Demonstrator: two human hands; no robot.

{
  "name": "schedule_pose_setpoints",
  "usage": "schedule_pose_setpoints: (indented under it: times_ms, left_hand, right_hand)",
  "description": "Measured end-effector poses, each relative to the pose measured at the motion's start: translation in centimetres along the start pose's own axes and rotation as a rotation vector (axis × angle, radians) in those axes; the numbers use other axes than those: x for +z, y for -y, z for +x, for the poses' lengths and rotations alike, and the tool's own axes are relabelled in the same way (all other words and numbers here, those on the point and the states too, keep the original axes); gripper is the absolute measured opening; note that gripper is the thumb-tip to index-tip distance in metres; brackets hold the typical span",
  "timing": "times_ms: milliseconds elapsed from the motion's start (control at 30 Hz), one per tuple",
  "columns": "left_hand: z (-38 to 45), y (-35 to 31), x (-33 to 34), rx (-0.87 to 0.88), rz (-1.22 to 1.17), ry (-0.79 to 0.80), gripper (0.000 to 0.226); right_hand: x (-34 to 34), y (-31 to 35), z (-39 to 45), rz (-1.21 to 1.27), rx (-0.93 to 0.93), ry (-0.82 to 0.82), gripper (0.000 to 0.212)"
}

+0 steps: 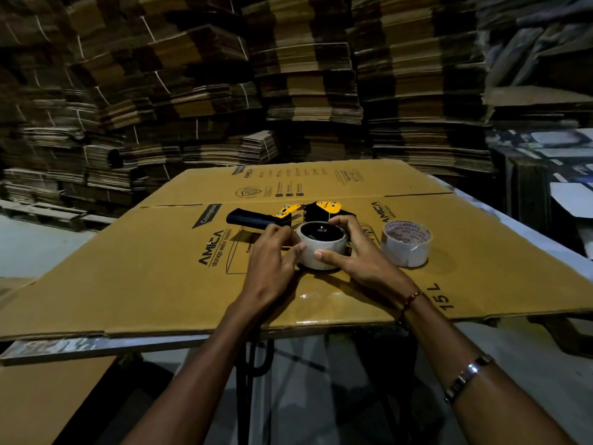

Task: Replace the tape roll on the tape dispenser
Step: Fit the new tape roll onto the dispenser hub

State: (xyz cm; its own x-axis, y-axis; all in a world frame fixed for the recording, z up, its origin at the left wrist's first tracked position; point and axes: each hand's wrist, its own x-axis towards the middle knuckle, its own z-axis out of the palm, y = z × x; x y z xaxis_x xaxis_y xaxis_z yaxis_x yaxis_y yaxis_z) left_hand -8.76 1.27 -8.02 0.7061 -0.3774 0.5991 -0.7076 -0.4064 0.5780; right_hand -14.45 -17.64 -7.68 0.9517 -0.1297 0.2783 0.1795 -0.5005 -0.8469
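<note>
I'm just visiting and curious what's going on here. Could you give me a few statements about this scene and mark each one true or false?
1. Both hands are on the tape roll that sits on the tape dispenser. True: the left hand and the right hand grip it from either side.
2. A second tape roll lies to the left of the dispenser. False: it lies to the right, apart from the hands.
3. The dispenser rests on a flattened cardboard box. True.
4. The dispenser's handle is red. False: it is black, and the body has yellow parts.
5. Stacks of flattened cardboard fill the background. True.
</note>
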Motion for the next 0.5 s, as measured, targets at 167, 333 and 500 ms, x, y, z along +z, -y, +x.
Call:
schedule_pose_setpoints:
  times_ms: [167,333,500]
  left_hand:
    - [0.5,0.6,-1.1,-0.138,-0.201,0.128,0.007]
    - [2.0,1.5,-3.8,-0.249,-0.450,0.298,0.017]
    - [5.3,3.7,-3.5,0.004,0.070,0.132,0.031]
  right_hand:
    - [-0.2,0.4,-0.1,-0.028,-0.006,0.023,0.065]
    - [-0.6,0.3,0.1,-0.039,0.017,0.024,0.067]
    - [-0.6,-0.2,0.2,-0.005,0.021,0.004,0.069]
